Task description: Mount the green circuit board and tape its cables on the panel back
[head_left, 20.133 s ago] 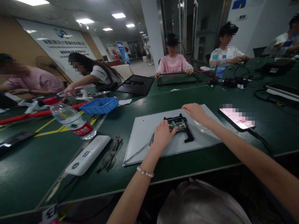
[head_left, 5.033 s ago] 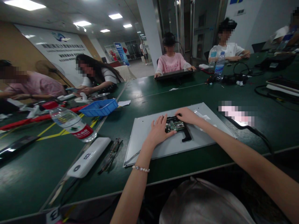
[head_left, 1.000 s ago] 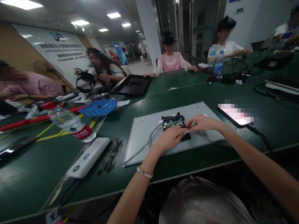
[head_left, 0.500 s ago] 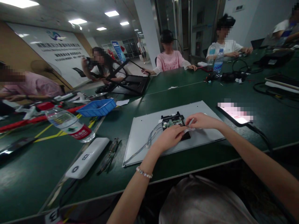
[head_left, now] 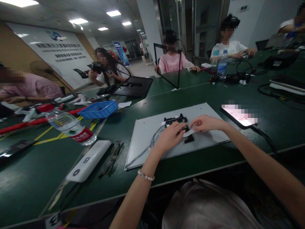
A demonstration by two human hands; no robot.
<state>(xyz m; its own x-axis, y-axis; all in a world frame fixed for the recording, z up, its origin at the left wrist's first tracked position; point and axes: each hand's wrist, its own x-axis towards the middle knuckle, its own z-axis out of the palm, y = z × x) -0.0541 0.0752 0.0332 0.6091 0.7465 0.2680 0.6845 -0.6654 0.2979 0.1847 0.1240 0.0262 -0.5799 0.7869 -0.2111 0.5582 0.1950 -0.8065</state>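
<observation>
- From my remote seat I see two bare hands over one grey panel (head_left: 144,140), which lies flat on the green table (head_left: 190,167).
- The right hand (head_left: 206,123) is closed in a pinch, thumb against fingers, on one white strip (head_left: 189,132).
- The strip lies between the hands, slanting down from the right fingertips towards the left thumb.
- The left hand (head_left: 169,137) is loosely spread, palm down, thumb apart from the fingers; I cannot tell whether it presses on anything.
- One black frame (head_left: 173,120) lies on the panel, beyond and partly under the left hand, left of the right hand.
- Grey cables (head_left: 154,138) run from the frame's left side across the panel; they are too bunched for me to count.
- Right of the panel: one lit phone (head_left: 245,119).
- Left of it: one pair of glasses (head_left: 111,160), one white power bank (head_left: 89,160), one red-labelled bottle (head_left: 71,128) and one blue tray (head_left: 98,111).
- Across the table: two more bottles, plus one co-worker (head_left: 172,62) in pink gripping one black bezel (head_left: 179,71).
</observation>
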